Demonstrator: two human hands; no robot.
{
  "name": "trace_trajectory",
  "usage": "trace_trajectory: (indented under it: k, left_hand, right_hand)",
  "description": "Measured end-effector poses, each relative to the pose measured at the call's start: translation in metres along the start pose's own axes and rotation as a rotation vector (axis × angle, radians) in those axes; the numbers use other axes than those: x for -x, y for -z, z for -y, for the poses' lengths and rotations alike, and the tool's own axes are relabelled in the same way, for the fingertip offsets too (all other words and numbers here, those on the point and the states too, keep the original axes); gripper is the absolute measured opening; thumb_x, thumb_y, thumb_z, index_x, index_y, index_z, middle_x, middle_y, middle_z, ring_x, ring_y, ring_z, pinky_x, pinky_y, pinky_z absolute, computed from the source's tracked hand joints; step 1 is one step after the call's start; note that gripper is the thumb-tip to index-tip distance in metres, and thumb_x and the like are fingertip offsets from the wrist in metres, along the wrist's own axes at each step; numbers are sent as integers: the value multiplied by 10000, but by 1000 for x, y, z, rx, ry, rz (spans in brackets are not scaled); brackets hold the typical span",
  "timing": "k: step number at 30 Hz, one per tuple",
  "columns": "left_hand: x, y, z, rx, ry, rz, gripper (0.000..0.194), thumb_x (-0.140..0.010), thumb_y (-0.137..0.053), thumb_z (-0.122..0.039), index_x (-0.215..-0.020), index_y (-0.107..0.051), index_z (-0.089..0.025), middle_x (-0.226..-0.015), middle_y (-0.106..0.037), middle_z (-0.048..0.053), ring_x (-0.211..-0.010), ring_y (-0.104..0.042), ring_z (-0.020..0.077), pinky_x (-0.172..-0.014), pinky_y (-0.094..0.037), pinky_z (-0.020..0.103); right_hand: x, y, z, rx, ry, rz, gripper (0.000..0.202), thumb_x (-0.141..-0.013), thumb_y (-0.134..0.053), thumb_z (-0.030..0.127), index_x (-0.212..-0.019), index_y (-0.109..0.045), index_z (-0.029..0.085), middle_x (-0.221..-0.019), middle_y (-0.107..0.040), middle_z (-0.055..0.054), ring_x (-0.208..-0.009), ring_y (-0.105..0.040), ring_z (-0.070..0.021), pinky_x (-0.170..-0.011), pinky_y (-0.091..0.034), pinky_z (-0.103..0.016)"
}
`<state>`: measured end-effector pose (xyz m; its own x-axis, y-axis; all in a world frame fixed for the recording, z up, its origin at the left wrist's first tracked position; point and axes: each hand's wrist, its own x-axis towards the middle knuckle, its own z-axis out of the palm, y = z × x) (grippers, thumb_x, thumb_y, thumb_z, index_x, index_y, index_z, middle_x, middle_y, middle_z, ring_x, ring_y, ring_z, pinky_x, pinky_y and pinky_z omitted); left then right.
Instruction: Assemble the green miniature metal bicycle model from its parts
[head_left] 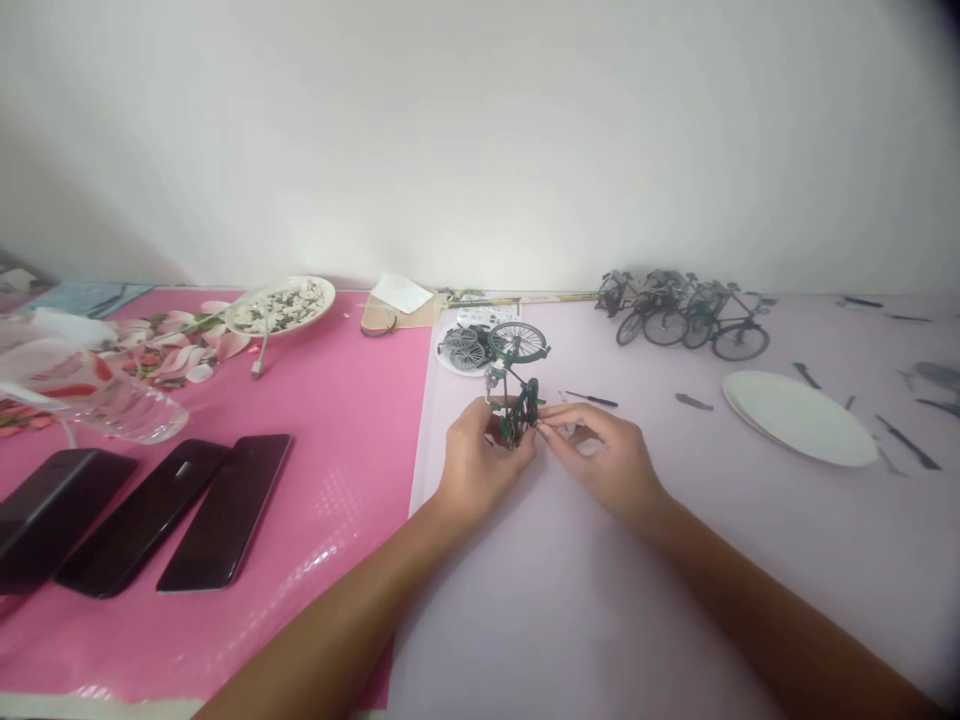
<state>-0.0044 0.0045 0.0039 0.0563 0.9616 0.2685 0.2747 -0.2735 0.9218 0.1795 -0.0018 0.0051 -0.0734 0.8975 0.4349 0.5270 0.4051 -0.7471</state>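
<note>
A small dark green model bicycle (517,390) is held up on end over the pale lilac sheet, one spoked wheel at its top. My left hand (480,460) wraps its thumb and fingers round the lower part of the frame. From the right, my right hand (600,450) pinches at the bicycle's lower right side; whether a small part is between its fingertips cannot be made out. Just behind the bicycle, a white plate (448,362) bears loose spoked wheels (463,347). A thin black screwdriver (592,399) lies behind my right hand.
Several finished-looking model bicycles (682,312) stand at the back right. White oval plates (802,418) and small dark parts lie at the right. On the pink sheet (337,430) are dark phones (225,515), a clear plastic bottle (127,405) and a plate of white bits (289,305).
</note>
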Motion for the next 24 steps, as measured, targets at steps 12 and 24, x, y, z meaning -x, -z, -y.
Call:
trace_trajectory:
  k: [12,24]
  left_hand:
    - [1,-2,4,-27,-43,29,415,-824,-719,-159,-1234,-668,-192,-1050,-757,55,-803,-640,148,-748,-520,263]
    - [3,-3,-2,-39,-34,6,398,-820,-701,-166,-1217,-687,-201,-1032,-763,57,-768,-662,154,-752,-555,280]
  right_hand:
    - [1,-2,-5,-55,-122,-21,79,-874,-774,311,-899,-803,241,-1004,-827,-48,-916,-780,-233,-725,-618,-327]
    - [1,-3,-1,-41,-104,-83,79,-862,-785,309,-892,-828,251,-954,-831,-46,-862,-786,-249,-702,-629,-355]
